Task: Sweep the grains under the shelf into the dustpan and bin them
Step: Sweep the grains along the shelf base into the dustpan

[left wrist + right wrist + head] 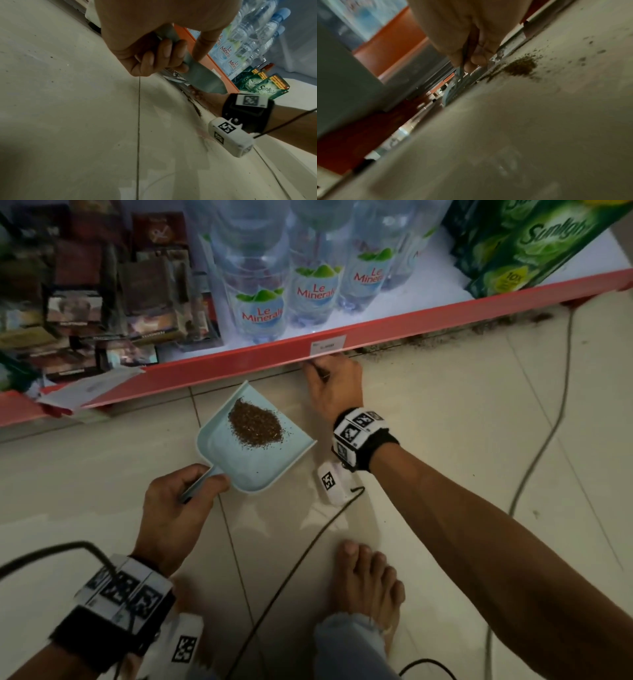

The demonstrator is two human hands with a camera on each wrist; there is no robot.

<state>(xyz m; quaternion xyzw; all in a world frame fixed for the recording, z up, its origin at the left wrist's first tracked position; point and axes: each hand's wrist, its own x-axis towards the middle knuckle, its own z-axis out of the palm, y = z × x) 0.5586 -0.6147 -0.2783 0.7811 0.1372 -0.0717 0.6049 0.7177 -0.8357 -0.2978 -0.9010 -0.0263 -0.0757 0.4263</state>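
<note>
Grains: a brown heap (255, 421) already lies in the pan; a smaller pile (520, 66) and a scattered trail (445, 335) remain on the tile along the shelf's foot, toward 2 o'clock from the pan.
Dustpan: pale blue dustpan (253, 446) sits low over the floor, its open lip turned toward the shelf at 12 o'clock, probably so the next sweep lands straight in it.
Left hand: the left hand (174, 501) has its fingers wrapped round the pan's handle (169, 39), keeping it level so the heap stays put.
Right hand: the right hand (334, 386), at 1 o'clock from the pan, is closed round a thin brush handle (464, 56) and reaches in beneath the shelf edge; the brush head (452, 93) is blurred under there.
Shelf: red-edged bottom shelf (239, 361) overhangs the floor, which is likely why the hand works so low.
Around: Le Minerale water bottles (262, 302) and green Sunlight packs (534, 244) stand above; a cable (548, 419) trails across the tiles (445, 440).
Stage: part swept, I'd say; no bin is in view.
</note>
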